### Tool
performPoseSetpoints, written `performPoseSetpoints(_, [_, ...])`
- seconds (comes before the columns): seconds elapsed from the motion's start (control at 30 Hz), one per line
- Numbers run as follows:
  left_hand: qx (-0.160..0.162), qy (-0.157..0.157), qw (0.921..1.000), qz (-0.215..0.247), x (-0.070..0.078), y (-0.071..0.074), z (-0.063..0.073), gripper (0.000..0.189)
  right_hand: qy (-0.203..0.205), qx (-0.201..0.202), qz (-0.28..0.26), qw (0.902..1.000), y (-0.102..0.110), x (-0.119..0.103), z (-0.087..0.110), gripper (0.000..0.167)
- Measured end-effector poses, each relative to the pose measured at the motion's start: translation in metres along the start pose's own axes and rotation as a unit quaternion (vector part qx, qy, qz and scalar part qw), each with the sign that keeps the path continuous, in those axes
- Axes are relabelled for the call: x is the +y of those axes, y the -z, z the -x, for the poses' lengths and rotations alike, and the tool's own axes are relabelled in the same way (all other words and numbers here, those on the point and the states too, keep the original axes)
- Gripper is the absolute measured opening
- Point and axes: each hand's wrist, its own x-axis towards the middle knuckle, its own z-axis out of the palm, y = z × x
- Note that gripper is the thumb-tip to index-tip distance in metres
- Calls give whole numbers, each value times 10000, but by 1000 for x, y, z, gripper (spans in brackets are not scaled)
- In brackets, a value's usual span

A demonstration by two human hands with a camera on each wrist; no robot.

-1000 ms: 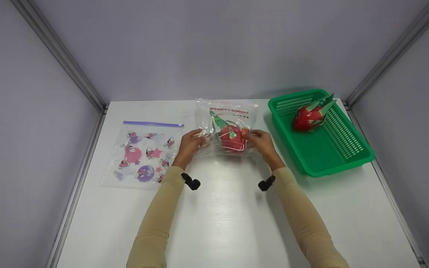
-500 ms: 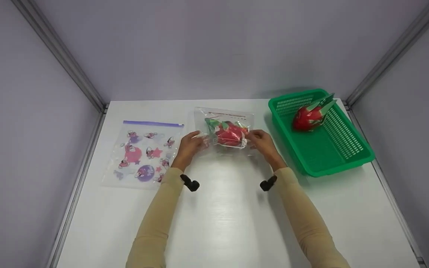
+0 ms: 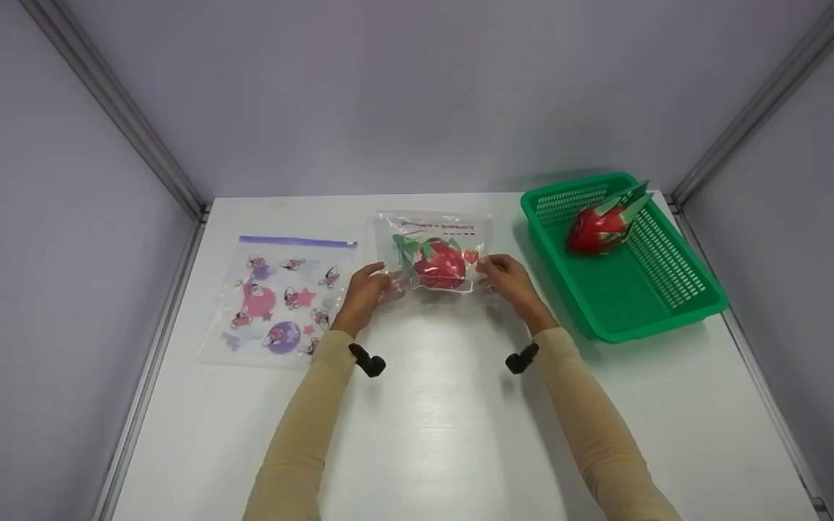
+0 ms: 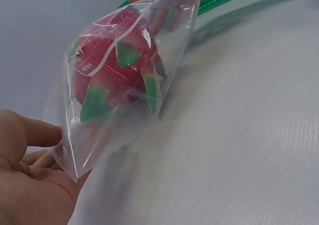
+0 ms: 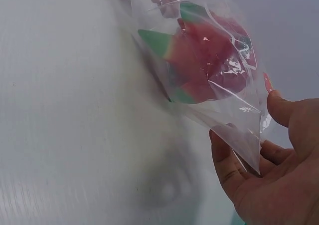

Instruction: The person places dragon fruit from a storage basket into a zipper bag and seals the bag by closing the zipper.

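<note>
A clear printed plastic bag [image 3: 428, 224] with a red and green dragon fruit [image 3: 440, 265] inside is held between both hands over the middle of the table. My left hand [image 3: 368, 293] pinches the bag's left lower corner; in the left wrist view the thumb and fingers lie on either side of the film. At the opposite side, my right hand [image 3: 511, 284] grips the other lower corner, thumb on the front and fingers behind, as the right wrist view shows. Through the film the fruit's green-tipped scales [image 4: 97, 103] are visible.
A flat zip bag [image 3: 276, 297] with a purple slider and pink cartoon prints lies on the left. On the right stands a green basket [image 3: 620, 333] holding another dragon fruit [image 3: 596, 230]. Grey walls [image 3: 417, 94] enclose the table's back and sides.
The bag's top edge has come down toward me, and the fruit inside has shifted slightly left. Both hands keep their hold on the bag, with only small movements.
</note>
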Motion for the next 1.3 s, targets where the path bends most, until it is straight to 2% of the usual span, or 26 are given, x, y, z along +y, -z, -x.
performPoseSetpoints(0.27, [-12, 74, 9978, -664, -5, 2, -2, 61, 310, 23, 32, 9995, -2, 1, 2, 54])
performPoseSetpoints(0.43, [-141, 156, 9981, -583, -6, 1, -3, 64, 410, 98, -3, 9991, -2, 0, 2, 50])
performPoseSetpoints(0.63, [-187, 148, 9975, -665, -5, -1, -3, 66, 423, 270, -36, 9987, -1, -2, -1, 38])
performPoseSetpoints(0.83, [-178, 51, 9991, -389, -4, -4, -7, 71, 455, 398, -144, 9981, 0, -2, -8, 37])
performPoseSetpoints(1.0, [-305, -34, 9995, -48, -2, -7, -11, 73, 452, 404, -286, 9978, 2, -2, -11, 40])
performPoseSetpoints(1.13, [-283, 40, 9995, -125, 2, -9, -15, 74, 533, 359, -538, 9965, 4, 0, -12, 43])
performPoseSetpoints(1.3, [-249, -16, 9996, 99, 6, -11, -19, 68, 655, 279, -693, 9951, 6, -1, -11, 46])
